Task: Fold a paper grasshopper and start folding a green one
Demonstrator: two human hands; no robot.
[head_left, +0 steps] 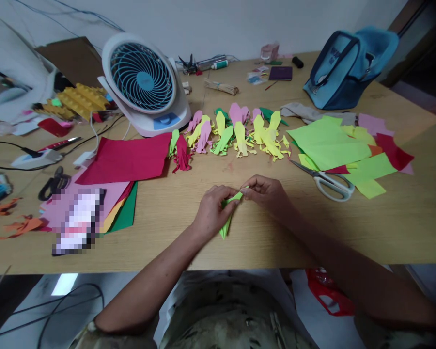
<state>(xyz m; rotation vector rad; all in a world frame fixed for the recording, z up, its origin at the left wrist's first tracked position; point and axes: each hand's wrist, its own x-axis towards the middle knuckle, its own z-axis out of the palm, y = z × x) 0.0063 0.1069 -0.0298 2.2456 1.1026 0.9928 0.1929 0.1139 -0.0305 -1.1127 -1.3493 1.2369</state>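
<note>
A narrow folded piece of light green paper (pixel 225 227) is held over the wooden table (pixel 181 252), its pointed end toward me. My left hand (pixel 215 208) is closed around its middle, covering part of the folds. At the paper's far end, the fingertips of my right hand (pixel 263 192) pinch the edge. Beyond my hands stands a row of folded paper figures with cut strips, among them a yellow figure (pixel 241 138), a pink figure (pixel 204 137) and a red figure (pixel 182 152).
White-handled scissors (pixel 334 188) lie on the right beside light green paper sheets (pixel 330 145). A red sheet (pixel 131 159), a blurred-out phone-like object (pixel 80 220) and black-handled scissors (pixel 54 184) are on the left. Behind stand a fan (pixel 143 82) and a blue bag (pixel 343 72).
</note>
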